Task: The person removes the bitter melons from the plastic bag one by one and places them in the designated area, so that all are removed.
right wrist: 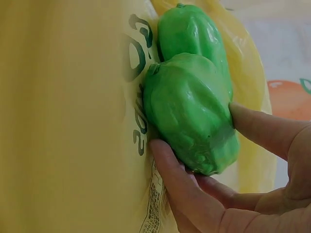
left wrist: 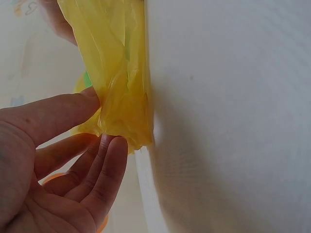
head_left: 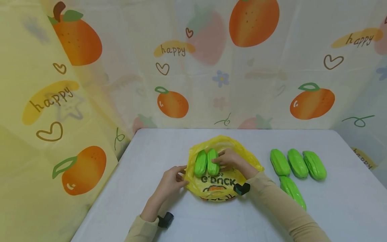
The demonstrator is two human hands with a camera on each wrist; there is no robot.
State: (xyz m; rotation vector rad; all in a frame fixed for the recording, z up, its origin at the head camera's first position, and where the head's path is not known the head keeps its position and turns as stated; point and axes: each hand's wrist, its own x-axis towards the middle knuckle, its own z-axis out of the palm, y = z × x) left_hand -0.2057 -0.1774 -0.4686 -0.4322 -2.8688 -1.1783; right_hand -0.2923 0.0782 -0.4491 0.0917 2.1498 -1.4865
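Note:
A yellow plastic bag (head_left: 217, 191) with dark print lies spread on the table, its rim raised around two glossy green gourd-like pieces. My left hand (head_left: 172, 181) holds the bag's left edge; in the left wrist view the thumb (left wrist: 73, 109) and fingertips (left wrist: 114, 145) are against the crumpled yellow plastic. With my right hand (head_left: 231, 159) I grip the right-hand green gourd (head_left: 213, 163), thumb on one side and fingers on the other, as the right wrist view shows. Close beside it lies the other green gourd (head_left: 201, 164), untouched.
Several more green gourds (head_left: 297, 163) lie on the white table (head_left: 338, 208) to the right of the bag, the nearest one partly behind my right sleeve (head_left: 281, 205). A fruit-print curtain (head_left: 217, 107) hangs behind the table and at its sides.

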